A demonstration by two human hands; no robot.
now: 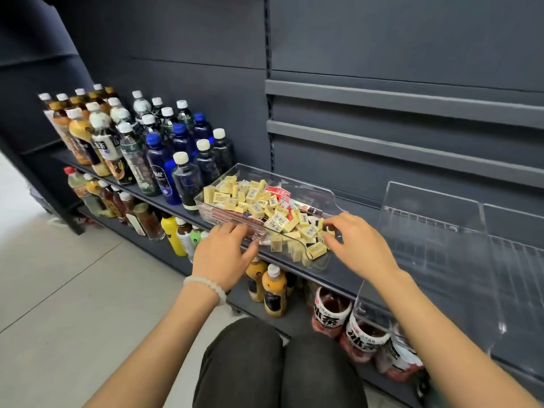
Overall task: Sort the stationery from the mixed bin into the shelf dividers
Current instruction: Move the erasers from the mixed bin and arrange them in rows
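the right hand (357, 242) hangs over the near end of the clear mixed bin (319, 265), fingers curled down into the heap, fingertips among the small yellow erasers (281, 220); thumb and forefinger look to be pinching one, though the heap hides the contact. the left hand (223, 256), a pale bead bracelet (206, 285) on its wrist, rests against the bin's near-left wall with fingers spread and nearly straight, gripping nothing, seemingly steadying it.

the bin sits on the dark shelf (297, 267), its long axis running from near right to far left, away from the person. yellow erasers fill most of it; some red and white packets (281, 192) show toward the far side, and flat reddish packs (232, 219) lie along the left wall beneath the erasers.

the clear shelf dividers (435, 228) stand just to the right of the bin on the same shelf, with nothing to be seen in their lanes. so the carry, as i judge it, runs rightward from bin to dividers, and the right hand is the nearer one for it, already in the heap. sorting looks barely begun.

farther out, drink bottles (153, 154) crowd the shelf to the left, and more bottles (273, 290) sit on the shelf below.
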